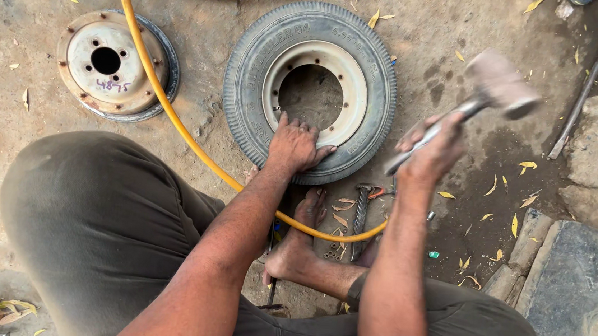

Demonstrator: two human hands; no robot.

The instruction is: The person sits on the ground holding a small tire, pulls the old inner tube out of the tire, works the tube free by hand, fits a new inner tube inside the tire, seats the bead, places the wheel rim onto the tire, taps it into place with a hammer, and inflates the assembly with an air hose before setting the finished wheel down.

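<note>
Tyre [247, 106] under left hand [292, 146]

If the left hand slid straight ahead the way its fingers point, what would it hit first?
The left hand lies flat on the tyre, fingers pointing toward the centre. Sliding on, it would probably first meet the pale wheel rim, then the rim's open middle.

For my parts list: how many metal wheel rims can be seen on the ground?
2. One rim sits inside the tyre under the left hand; one bare rim lies farther left. None seems hidden.
</note>
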